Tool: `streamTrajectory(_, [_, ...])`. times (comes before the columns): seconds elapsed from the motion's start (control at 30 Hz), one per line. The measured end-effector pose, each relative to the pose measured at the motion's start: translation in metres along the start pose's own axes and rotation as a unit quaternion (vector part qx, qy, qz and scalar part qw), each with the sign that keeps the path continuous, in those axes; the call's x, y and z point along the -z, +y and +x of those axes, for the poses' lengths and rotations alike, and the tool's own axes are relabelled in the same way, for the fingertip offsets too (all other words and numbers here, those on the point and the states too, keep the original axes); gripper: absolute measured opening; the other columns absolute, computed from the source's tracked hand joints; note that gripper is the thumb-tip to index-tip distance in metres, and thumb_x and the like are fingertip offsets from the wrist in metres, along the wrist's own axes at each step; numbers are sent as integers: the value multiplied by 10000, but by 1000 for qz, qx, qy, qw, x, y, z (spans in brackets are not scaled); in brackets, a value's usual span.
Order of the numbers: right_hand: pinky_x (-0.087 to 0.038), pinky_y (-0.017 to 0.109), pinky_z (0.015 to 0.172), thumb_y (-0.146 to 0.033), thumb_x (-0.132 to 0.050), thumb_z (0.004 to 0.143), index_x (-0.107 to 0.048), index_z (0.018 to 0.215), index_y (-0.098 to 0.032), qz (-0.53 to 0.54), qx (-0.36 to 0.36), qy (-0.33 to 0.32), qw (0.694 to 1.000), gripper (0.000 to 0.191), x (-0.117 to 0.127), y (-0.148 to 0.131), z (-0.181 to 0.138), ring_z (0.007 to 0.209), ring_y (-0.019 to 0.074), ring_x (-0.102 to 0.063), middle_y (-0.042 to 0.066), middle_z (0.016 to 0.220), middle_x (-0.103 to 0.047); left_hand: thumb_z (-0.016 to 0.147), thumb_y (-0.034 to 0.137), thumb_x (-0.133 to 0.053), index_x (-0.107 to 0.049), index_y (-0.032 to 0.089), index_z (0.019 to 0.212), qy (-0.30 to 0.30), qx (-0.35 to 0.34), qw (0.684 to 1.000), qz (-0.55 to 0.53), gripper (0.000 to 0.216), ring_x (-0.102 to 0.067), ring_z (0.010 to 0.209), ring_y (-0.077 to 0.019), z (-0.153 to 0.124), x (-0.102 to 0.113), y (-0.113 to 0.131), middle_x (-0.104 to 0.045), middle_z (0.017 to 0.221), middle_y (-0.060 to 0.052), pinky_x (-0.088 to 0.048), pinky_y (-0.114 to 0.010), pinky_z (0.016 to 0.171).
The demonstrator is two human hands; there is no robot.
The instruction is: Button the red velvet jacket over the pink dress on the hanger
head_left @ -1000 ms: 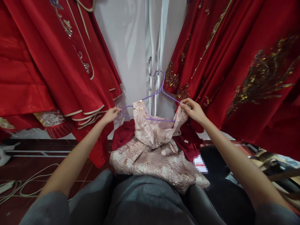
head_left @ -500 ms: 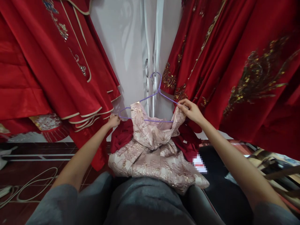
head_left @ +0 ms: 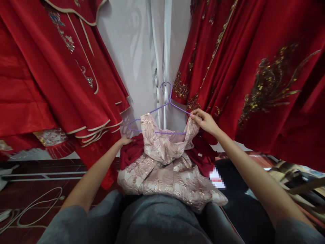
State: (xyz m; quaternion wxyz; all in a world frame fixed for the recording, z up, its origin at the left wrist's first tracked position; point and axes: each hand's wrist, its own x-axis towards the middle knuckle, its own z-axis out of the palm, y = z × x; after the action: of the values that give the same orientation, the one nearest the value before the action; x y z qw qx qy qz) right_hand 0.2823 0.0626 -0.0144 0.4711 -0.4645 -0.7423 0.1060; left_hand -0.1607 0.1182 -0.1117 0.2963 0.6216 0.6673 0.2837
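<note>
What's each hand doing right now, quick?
Left hand: at the dark red cloth; whether it grips cannot be told.
Right hand: closed, pinching the pink shoulder strap at the purple hanger.

Hands point(head_left: 206, 122): two. Hanger point(head_left: 170, 133): one. Pink dress point(head_left: 165, 176): one. Tag point(head_left: 216, 178), lower right of centre: one. Red garments point(head_left: 228, 54), upper left and upper right: several, exact number not determinable.

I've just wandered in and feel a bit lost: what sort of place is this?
Possibly a dress shop or costume storeroom: red garments with glittering decoration hang on both sides, and a pale pink patterned garment lies between them with a purple hanger in its shoulders.
</note>
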Motion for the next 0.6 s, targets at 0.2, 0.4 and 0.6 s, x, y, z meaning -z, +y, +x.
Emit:
streamTrajectory(0.2, [-368, 260, 569, -496, -546, 846, -626, 945, -216, -2, -5, 6, 1000, 307, -1, 2, 2, 583, 145, -484, -19, 607, -547, 538, 435, -781, -590, 175, 680, 39, -17, 993, -107, 353, -594, 664, -188, 0, 56, 39, -627, 656, -10, -476, -289, 646])
streamTrajectory(0.4, [-374, 257, 565, -500, -542, 850, -626, 939, -222, 8, -5, 4, 1000, 303, -1, 5, 0, 590, 143, -484, -20, 623, -537, 644, 376, -736, -651, 174, 896, 164, -218, 930, -245, 334, -633, 783, -180, -42, 97, 132, -672, 847, -24, -525, -302, 750])
streamTrajectory(0.6, [-415, 267, 602, -546, -587, 807, -624, 835, -203, 61, -15, -26, 998, 346, 8, 1, 8, 610, 142, -517, -1, 687, -599, 715, 428, -683, -665, 176, 863, 9, -332, 943, 31, 293, -630, 839, -201, -116, 97, 177, -670, 843, -27, -494, -292, 758])
